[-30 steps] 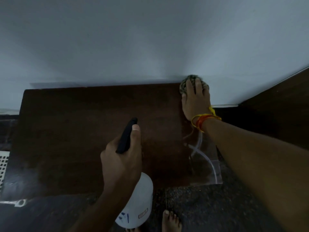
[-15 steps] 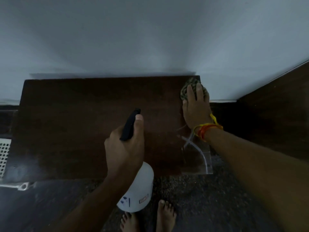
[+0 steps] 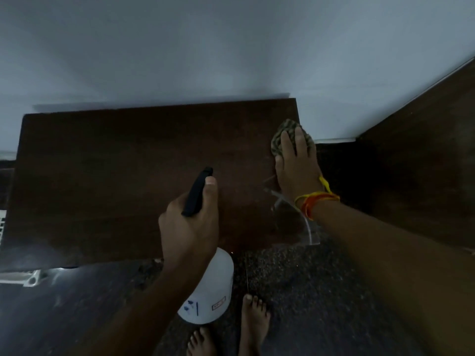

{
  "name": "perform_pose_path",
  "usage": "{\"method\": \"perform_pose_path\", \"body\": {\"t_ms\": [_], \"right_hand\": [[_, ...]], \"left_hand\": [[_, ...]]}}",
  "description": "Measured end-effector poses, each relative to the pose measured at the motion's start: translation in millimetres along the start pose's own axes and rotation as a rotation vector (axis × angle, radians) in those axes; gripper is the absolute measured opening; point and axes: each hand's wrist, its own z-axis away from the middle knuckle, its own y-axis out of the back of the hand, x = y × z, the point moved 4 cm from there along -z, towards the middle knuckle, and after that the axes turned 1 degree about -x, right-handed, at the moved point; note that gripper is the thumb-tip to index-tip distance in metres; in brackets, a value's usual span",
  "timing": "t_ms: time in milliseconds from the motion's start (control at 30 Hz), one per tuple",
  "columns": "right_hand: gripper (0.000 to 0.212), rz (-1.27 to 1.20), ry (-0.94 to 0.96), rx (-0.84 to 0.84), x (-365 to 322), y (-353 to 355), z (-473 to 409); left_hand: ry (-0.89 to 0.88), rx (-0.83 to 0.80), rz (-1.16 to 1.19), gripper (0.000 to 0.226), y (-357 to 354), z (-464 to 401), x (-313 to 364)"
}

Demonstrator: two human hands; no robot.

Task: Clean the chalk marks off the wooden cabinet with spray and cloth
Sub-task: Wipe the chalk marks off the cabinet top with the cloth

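Pressing the cloth (image 3: 281, 140) flat against the dark wooden cabinet (image 3: 128, 163) top near its far right corner, right hand (image 3: 295, 165) lying over it with fingers straight, grip apart. Holding the white spray bottle (image 3: 209, 291) above the cabinet's near edge, left hand (image 3: 189, 227) with its grip clamped round the black trigger head (image 3: 196, 192). Showing white chalk marks (image 3: 307, 224) at the near right corner, just behind the right wrist.

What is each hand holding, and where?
Left hand grips the spray bottle by its black trigger head. Right hand presses flat on the cloth.
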Motion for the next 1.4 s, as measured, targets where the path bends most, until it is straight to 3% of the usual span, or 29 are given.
{"method": "perform_pose_path", "body": {"t_ms": [200, 300, 467, 700, 967, 1200, 1400], "right_hand": [[0.060, 0.035, -0.006, -0.086, -8.6, -6.3, 82.1], [0.056, 0.047, 0.012, -0.021, -8.7, -4.6, 62.3], [0.056, 0.013, -0.075, 0.000, -7.8, -5.4, 23.2], [0.054, -0.031, -0.147, -0.038, -18.8, -12.0, 100.2], [0.054, -0.061, -0.229, 0.022, -31.3, -8.7, 67.0], [0.052, -0.096, -0.129, -0.045, -35.9, -13.5, 124.3], [0.054, 0.017, -0.089, -0.041, -28.0, -10.6, 56.1]], "left_hand": [[0.025, -0.018, 0.025, 0.067, 6.6, 8.5, -2.6], [0.022, -0.005, 0.021, 0.058, 11.6, 10.5, -5.2], [0.011, 0.015, 0.008, 0.065, 16.9, 21.1, -16.3], [0.011, -0.016, 0.022, 0.062, 23.5, 36.1, -20.9], [-0.036, 0.011, 0.014, 0.054, 33.7, 31.9, -23.5], [-0.064, -0.033, 0.033, 0.060, 42.5, 40.1, -10.0], [-0.081, -0.038, 0.081, 0.063, 51.7, 38.1, -16.6]]}}
